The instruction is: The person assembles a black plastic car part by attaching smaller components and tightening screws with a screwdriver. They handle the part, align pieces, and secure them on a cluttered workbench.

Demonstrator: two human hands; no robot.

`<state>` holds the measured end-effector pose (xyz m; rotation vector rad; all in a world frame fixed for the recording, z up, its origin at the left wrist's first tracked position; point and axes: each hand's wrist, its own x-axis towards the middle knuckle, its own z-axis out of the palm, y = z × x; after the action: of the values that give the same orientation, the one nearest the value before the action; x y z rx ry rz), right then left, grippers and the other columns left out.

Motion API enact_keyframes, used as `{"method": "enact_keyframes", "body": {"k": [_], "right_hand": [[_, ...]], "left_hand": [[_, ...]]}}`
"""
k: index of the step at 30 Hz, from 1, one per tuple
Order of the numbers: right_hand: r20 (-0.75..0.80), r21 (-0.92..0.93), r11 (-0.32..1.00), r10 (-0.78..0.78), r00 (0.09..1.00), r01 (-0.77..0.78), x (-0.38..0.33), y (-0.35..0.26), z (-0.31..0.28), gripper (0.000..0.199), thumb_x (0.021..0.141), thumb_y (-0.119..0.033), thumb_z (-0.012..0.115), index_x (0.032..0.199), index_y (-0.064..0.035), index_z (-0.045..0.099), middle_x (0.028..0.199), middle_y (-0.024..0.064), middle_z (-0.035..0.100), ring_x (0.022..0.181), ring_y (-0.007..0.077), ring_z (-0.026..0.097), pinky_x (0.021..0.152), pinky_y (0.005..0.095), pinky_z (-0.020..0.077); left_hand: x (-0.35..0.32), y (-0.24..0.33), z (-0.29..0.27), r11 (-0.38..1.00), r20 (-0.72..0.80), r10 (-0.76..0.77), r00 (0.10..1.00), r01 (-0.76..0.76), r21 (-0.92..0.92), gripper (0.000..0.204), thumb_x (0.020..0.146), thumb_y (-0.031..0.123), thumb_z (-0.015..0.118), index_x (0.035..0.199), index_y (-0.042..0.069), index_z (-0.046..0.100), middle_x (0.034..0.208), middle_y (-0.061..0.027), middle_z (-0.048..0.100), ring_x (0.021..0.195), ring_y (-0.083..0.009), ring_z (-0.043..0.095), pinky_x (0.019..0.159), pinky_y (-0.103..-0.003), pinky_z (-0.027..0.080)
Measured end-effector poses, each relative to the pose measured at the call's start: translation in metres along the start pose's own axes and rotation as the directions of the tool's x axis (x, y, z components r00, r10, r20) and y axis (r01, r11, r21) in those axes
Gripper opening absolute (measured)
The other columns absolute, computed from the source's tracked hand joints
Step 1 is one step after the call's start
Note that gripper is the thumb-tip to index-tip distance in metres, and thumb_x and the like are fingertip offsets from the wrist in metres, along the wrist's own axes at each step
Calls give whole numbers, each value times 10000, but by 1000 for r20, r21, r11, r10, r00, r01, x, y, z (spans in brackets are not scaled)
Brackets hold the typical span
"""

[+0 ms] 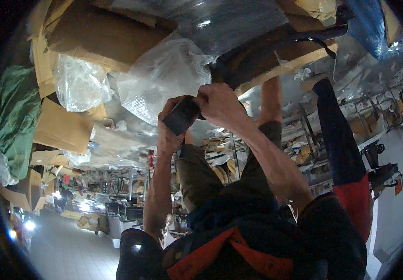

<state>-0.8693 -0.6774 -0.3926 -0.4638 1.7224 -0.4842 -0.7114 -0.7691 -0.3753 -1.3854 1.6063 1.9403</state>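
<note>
dark block (181, 115) sits just above the middle of the view, a small flat rectangular thing tilted so its long side runs from seven o'clock up to one o'clock. left hand (169, 122) cups it from below and from nine o'clock, fingers curled round its lower end, closed on it. right hand (219, 104) comes in from three o'clock, fingers bent over the block's upper end and pressed against it; the grip looks closed, though what the fingertips do behind the block cannot be told. the two hands touch each other at the block.

both bare forearms run down toward six o'clock, into dark sleeves (238, 238) with an orange-red band near the lower edge.

at eleven o'clock from the hands hangs a crumpled bubble wrap bag (164, 77), its lower edge just beside the left hand. another clear plastic bundle (77, 84) lies at ten o'clock, well apart. brown cardboard (96, 39) spreads across twelve to ten o'clock, with one more sheet at nine o'clock. a green cloth (14, 116) fills the rim at nine o'clock. a blue plastic sheet (367, 23) shows at one o'clock. metal shelves (313, 135) crowded with goods stand at three o'clock, and a tiled floor (70, 247) shows at seven o'clock.
</note>
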Motion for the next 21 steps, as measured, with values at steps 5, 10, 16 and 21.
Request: {"method": "enact_keyframes", "body": {"k": [5,10,16,21], "right_hand": [[-46,4,1000,-19,999,19,-1,0,6,191,881,-176,648,853,10,681,771,228,680,784,421,681,731,495,538],[23,-115,989,99,995,-96,-2,-6,9,195,903,-209,625,888,-19,667,769,205,687,777,420,689,705,501,553],[65,-238,969,90,994,-72,5,-6,9,223,937,-231,581,901,-25,659,806,211,693,794,415,691,723,479,558],[-36,81,996,26,999,-23,1,5,-7,176,949,-136,579,1006,-4,680,828,223,692,816,401,693,728,444,531]], "left_hand": [[-1,1,-1,999,8,-25,1000,24,30,435,825,99,802,1212,34,615,1077,-110,730,964,-185,711,828,-313,559],[-2,-3,-2,998,18,-57,998,57,0,452,824,92,798,1228,33,604,1106,-112,723,993,-185,703,853,-315,552],[-3,1,0,997,11,-73,997,73,-1,450,833,74,786,1240,31,600,1115,-103,720,1024,-172,688,897,-323,538],[0,1,-7,1000,95,0,995,2,-29,445,848,55,755,1264,30,601,1134,-97,716,1009,-152,676,890,-307,533]]}}
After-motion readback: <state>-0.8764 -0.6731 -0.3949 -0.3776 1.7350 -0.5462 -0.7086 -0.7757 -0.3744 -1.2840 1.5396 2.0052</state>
